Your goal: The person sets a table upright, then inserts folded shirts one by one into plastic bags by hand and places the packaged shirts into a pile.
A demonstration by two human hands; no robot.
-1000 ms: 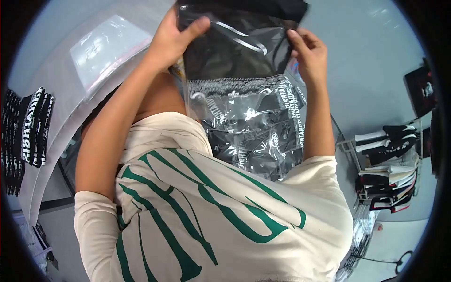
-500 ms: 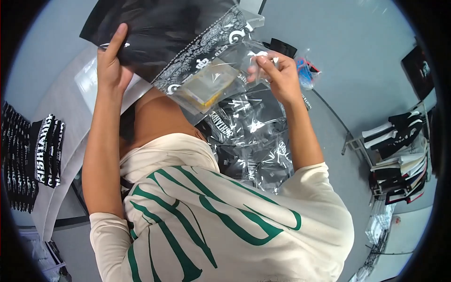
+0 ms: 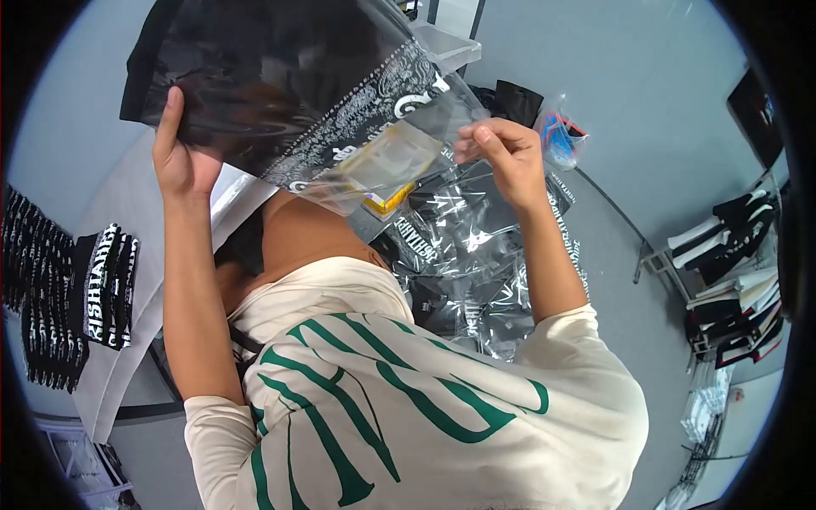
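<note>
A folded black garment (image 3: 280, 76) with a white paisley band and white lettering lies inside a clear plastic bag (image 3: 472, 106), held up in front of me. My left hand (image 3: 189, 153) grips the garment's left side through the bag, thumb on top and the other fingers hidden beneath. At the opposite end, my right hand (image 3: 508, 153) pinches the bag's clear edge between thumb and fingers. A yellow-edged object (image 3: 393, 201) shows partly through the clear plastic, beyond the bag; its kind is unclear.
Below lies a pile of bagged black garments (image 3: 463, 238). Stacked black clothes with white lettering (image 3: 106, 285) are on a grey table (image 3: 136, 340) at left. A blue-and-red bagged item (image 3: 561, 140) lies on the floor. Clothes hang on a rack (image 3: 735, 246) at right.
The bag's clear end is pulled flatter and shows more of the yellow-edged object behind it. My left hand has moved down and left; my right hand is slightly lower.
</note>
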